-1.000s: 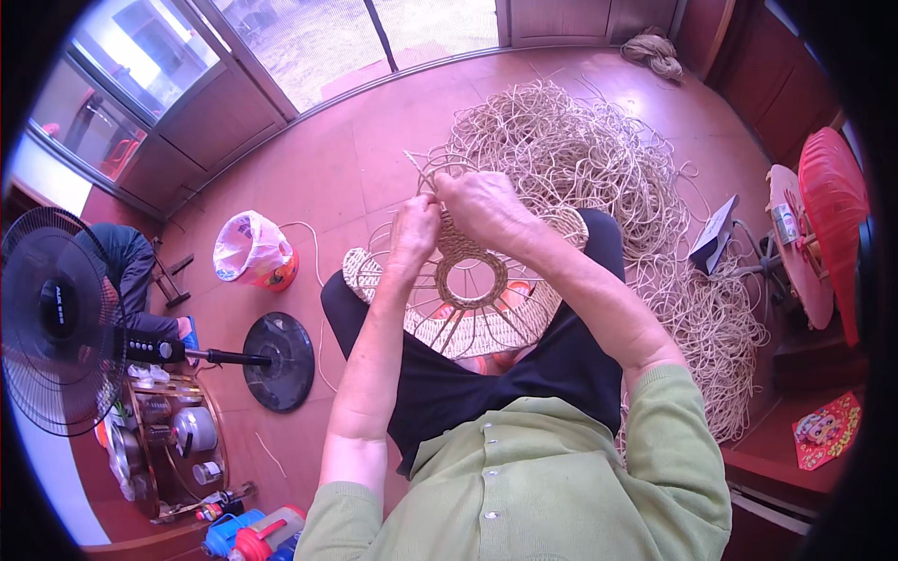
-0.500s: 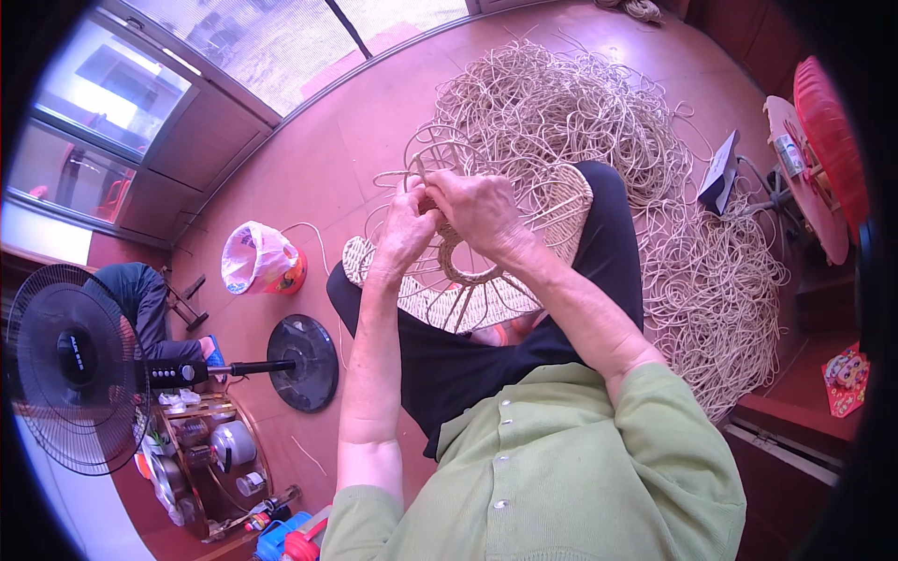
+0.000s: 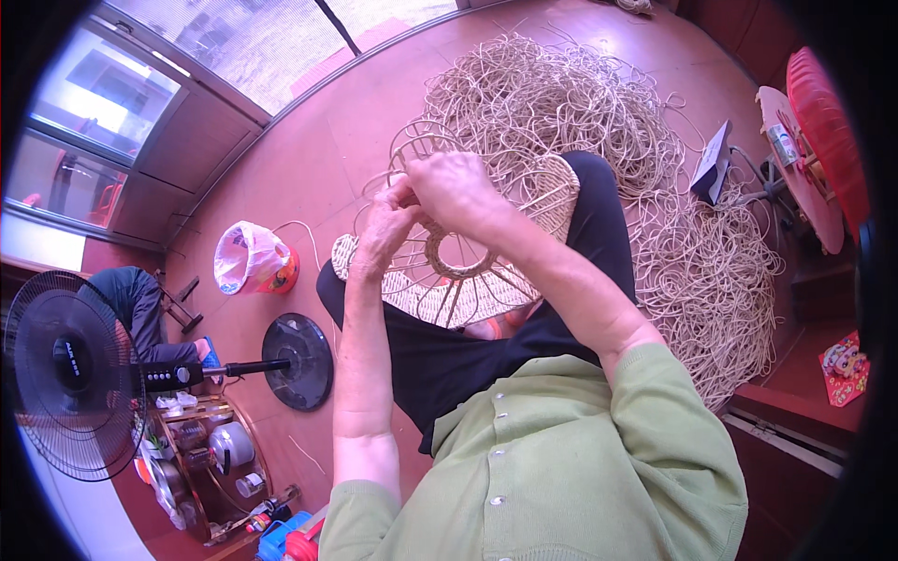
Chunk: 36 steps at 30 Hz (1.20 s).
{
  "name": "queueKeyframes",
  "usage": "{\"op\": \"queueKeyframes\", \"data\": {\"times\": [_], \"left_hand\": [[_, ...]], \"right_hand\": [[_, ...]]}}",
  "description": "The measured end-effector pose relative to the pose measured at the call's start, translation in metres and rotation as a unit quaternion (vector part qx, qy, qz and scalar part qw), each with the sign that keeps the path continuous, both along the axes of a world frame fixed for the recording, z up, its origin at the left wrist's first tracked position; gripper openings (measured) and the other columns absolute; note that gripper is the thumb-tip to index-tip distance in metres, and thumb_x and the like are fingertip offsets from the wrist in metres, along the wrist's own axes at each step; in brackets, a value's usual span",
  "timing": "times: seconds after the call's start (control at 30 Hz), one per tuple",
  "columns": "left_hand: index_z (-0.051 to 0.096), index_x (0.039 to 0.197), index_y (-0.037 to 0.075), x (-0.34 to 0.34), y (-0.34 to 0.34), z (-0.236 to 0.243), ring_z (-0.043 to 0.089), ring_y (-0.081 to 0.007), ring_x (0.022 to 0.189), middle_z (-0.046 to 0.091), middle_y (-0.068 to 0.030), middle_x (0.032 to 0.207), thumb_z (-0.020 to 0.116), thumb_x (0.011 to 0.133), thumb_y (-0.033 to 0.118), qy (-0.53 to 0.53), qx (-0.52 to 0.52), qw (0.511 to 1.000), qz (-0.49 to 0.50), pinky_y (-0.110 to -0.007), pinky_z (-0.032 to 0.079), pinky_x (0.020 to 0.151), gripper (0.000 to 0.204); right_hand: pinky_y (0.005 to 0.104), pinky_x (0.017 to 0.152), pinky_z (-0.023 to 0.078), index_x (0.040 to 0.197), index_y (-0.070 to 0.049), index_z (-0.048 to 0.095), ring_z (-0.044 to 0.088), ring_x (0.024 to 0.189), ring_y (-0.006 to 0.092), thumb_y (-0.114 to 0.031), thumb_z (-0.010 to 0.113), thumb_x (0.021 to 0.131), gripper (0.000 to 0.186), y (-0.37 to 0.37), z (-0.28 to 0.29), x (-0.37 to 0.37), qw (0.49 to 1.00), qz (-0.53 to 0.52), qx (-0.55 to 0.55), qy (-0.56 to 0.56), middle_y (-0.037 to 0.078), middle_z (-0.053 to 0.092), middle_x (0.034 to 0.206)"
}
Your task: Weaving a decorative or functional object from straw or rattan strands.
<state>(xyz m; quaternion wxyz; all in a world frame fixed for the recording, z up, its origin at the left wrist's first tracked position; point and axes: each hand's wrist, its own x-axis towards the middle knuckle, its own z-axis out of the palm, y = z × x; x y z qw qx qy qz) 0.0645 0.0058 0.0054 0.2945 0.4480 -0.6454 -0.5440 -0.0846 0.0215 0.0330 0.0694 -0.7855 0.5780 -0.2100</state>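
Note:
Across my lap lies a round woven piece [image 3: 554,217] of pale twisted cord. It has a small braided ring [image 3: 461,269] at its middle, bare spokes around that, and a densely woven outer band along the near and right sides. Looped spokes stick out at its far left edge. There my left hand [image 3: 385,224] is closed, thumb and fingers pinching the frame. My right hand [image 3: 456,190] is closed right beside it, touching it, knuckles up. The exact strand between the fingertips is hidden.
A large tangled heap of cord [image 3: 552,103] spreads over the tiled floor, far and right. At left stand a lined bucket [image 3: 251,259], a fan [image 3: 75,369] and a low rack of pots [image 3: 210,458]. Another person's leg [image 3: 140,309] shows behind the fan. A red chair [image 3: 823,131] is at right.
My right hand has rolled over, its back now turned more upward, while my left hand has shifted slightly down and left. The whole view has shifted a little.

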Motion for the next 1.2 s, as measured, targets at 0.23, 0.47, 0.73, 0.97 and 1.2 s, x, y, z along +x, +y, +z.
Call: {"op": "queueKeyframes", "data": {"times": [0.23,0.47,0.73,0.97,1.2], "left_hand": [[0.058,0.119,-0.002,-0.004,0.014,-0.013,0.064,-0.0272,0.1,0.059,-0.0144,0.113,0.061,0.077,0.002,-0.082,-0.16,0.984,0.014,-0.037,0.051,0.087,0.042],[0.062,0.117,0.003,-0.034,0.055,-0.017,0.052,-0.0354,0.112,0.05,-0.0189,0.124,0.06,0.078,0.001,-0.142,-0.453,0.829,0.295,-0.043,0.044,0.095,0.039],[0.068,0.096,0.007,-0.047,0.031,-0.018,0.059,-0.0258,0.091,0.064,-0.0077,0.09,0.064,0.085,0.012,-0.158,-0.54,0.778,0.279,-0.039,0.043,0.08,0.013],[0.06,0.081,0.008,-0.064,-0.003,-0.028,0.056,-0.0288,0.071,0.053,-0.0115,0.071,0.055,0.071,0.006,-0.215,-0.577,0.698,0.367,-0.045,0.043,0.068,0.011],[0.063,0.08,0.008,-0.077,0.001,-0.018,0.055,-0.0182,0.086,0.055,-0.0041,0.084,0.055,0.082,0.014,-0.258,-0.474,0.752,0.378,-0.039,0.034,0.082,0.01]], "right_hand": [[0.0375,0.058,0.053,0.084,-0.008,0.065,0.067,0.061,0.025,-0.027,0.061,0.091,0.02,0.014,-0.027,-0.002,0.979,-0.023,-0.126,-0.157,0.01,0.065,0.065],[0.0284,0.048,0.05,0.088,-0.005,0.063,0.065,0.053,0.0146,-0.017,0.06,0.093,0.013,0.017,-0.043,0.003,0.888,-0.022,-0.061,-0.455,0.004,0.063,0.059],[0.0205,0.061,0.05,0.098,-0.004,0.063,0.058,0.064,0.0062,-0.01,0.058,0.092,0.01,0.013,-0.031,-0.049,0.561,0.155,0.209,-0.786,0.0,0.062,0.075],[0.0275,0.072,0.05,0.111,-0.003,0.068,0.061,0.085,0.0111,-0.004,0.06,0.091,0.021,-0.055,0.026,-0.044,0.899,0.18,-0.105,-0.386,0.003,0.066,0.093],[0.0225,0.065,0.044,0.108,-0.002,0.065,0.053,0.07,0.0076,-0.018,0.061,0.094,0.022,-0.065,-0.015,-0.043,0.93,0.089,0.067,-0.35,0.001,0.06,0.08]]}}
